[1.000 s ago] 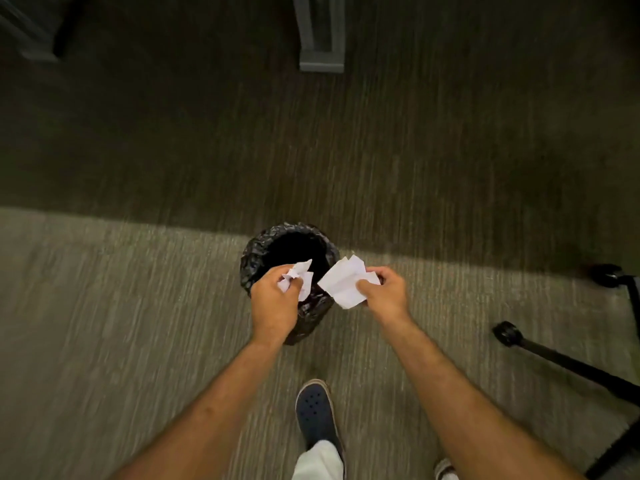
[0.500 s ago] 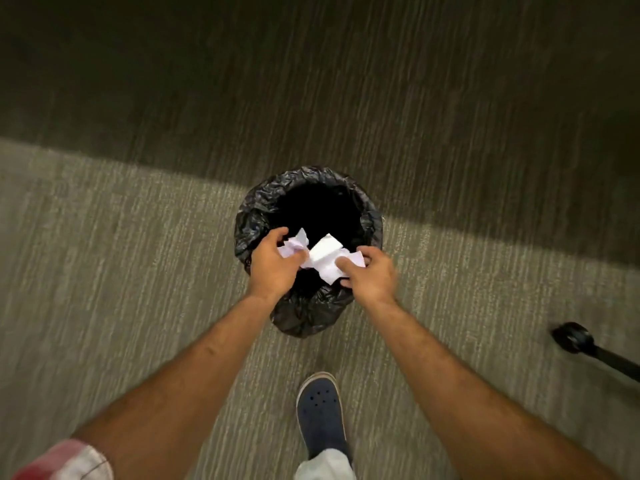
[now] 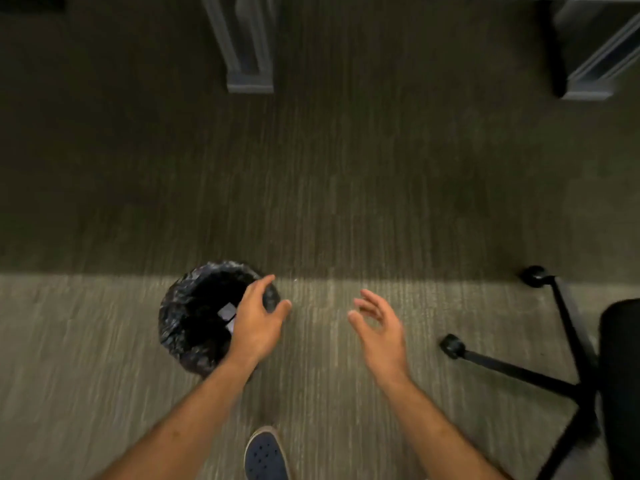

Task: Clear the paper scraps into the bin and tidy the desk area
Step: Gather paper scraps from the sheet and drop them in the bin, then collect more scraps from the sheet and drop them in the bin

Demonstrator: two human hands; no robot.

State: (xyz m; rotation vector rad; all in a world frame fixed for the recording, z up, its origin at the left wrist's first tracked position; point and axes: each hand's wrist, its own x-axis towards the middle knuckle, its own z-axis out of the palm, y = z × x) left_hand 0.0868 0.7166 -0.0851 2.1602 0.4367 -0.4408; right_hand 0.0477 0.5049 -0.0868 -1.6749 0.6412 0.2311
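Observation:
A small round bin (image 3: 180, 317) lined with a black plastic bag stands on the carpet at lower left of centre. White paper scraps (image 3: 227, 312) lie inside it, partly hidden by my left hand. My left hand (image 3: 258, 323) hovers over the bin's right rim with fingers spread and nothing in it. My right hand (image 3: 381, 330) is off to the right of the bin, above bare carpet, fingers apart and empty.
A black office chair (image 3: 620, 375) with wheeled legs (image 3: 453, 346) stands at the right. Grey desk legs (image 3: 247, 46) rise at top centre and another desk leg (image 3: 588, 77) at top right. My dark shoe (image 3: 265, 455) is at the bottom on the striped carpet.
Both hands let go of the paper scraps, which now lie inside the bin. My hands have opened and the right one has drawn away to the right. The view has shifted back.

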